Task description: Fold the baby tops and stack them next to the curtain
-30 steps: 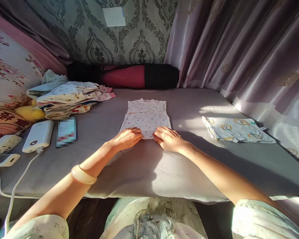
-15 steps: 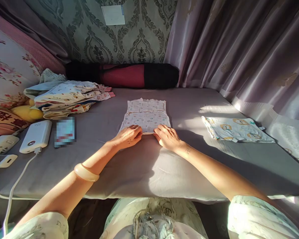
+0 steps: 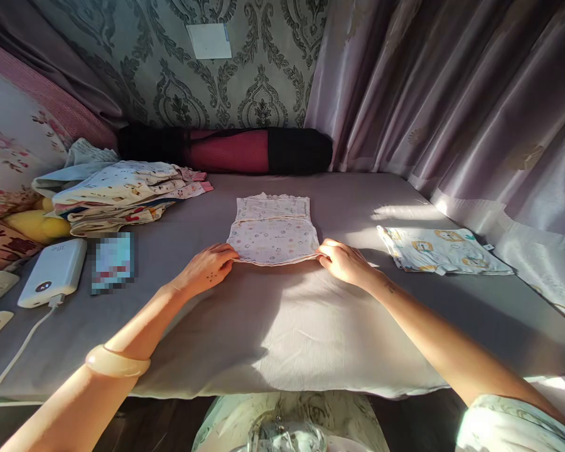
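Note:
A small white printed garment (image 3: 273, 235) lies folded on the grey sheet (image 3: 306, 326), in front of me. At its near left corner, my left hand (image 3: 211, 267) pinches the edge between thumb and fingers. The near right corner is pinched in my right hand (image 3: 346, 260). The near edge runs slightly curved between both hands. A folded white cloth with orange and green prints (image 3: 447, 250) lies to the right, apart from my right hand.
At the left are a pile of clothes (image 3: 122, 188), a yellow plush item (image 3: 37, 226), a white power bank (image 3: 54, 270) with a cable (image 3: 16, 361), and a blurred packet (image 3: 113, 260). A black and red roll (image 3: 228, 150) lies along the back wall.
My hands have moved apart, from the middle of the garment's near edge out to its two corners. That edge now shows fully between them. The view has shifted slightly.

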A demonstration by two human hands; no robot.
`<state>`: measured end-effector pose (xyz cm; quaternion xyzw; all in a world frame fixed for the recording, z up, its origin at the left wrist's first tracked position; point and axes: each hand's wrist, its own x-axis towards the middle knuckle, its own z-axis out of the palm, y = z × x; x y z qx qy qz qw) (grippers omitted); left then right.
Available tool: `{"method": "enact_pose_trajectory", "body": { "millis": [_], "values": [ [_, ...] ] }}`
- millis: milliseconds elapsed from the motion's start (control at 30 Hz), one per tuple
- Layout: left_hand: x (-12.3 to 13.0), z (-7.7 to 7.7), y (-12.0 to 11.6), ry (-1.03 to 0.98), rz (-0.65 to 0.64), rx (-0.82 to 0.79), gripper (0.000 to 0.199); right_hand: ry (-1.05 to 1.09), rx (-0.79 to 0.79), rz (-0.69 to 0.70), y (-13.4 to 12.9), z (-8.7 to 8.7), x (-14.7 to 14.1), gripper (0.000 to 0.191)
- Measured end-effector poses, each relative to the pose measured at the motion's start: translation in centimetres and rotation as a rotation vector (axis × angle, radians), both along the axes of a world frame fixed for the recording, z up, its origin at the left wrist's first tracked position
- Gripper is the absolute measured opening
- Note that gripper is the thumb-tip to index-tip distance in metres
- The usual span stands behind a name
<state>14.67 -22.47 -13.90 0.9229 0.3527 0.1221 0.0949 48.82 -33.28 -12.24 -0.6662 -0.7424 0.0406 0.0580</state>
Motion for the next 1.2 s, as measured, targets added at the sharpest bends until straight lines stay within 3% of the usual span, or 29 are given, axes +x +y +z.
{"method": "enact_pose_trajectory", "body": {
  "millis": [267, 433, 567, 700, 833, 1000, 1200],
  "values": [
    [-0.4, 0.8, 3.4, -0.297, 0.244, -0.246, 0.035, 0.315, 0.086, -0.062, 3.2, 0.1, 1.9, 0.022],
    [1.0, 0.0, 6.8, -0.564, 0.362, -0.372, 0.042, 0.465, 0.135, -0.215, 6.6, -0.7, 2.3, 0.017],
    [2.9, -1.0, 9.2, -0.663, 0.474, -0.39, 0.037, 0.481, 0.165, -0.361, 9.6, -0.8, 2.0, 0.02],
    [5.0, -1.4, 11.2, -0.618, 0.62, -0.325, 0.022, 0.444, 0.125, -0.498, 12.5, -1.1, 1.5, 0.02],
    [6.7, -0.7, 12.4, -0.476, 0.691, -0.233, 0.016, 0.435, 0.096, -0.592, 14.4, -1.2, 0.8, 0.026],
    [8.2, -0.5, 13.8, -0.339, 0.7, -0.166, 0.024, 0.357, 0.085, -0.71, 16.1, -1.5, 0.0, 0.032],
    [9.6, -0.6, 15.0, -0.226, 0.709, -0.135, 0.038, 0.236, 0.113, -0.687, 17.6, -2.0, 0.3, 0.035]
  ]
}}
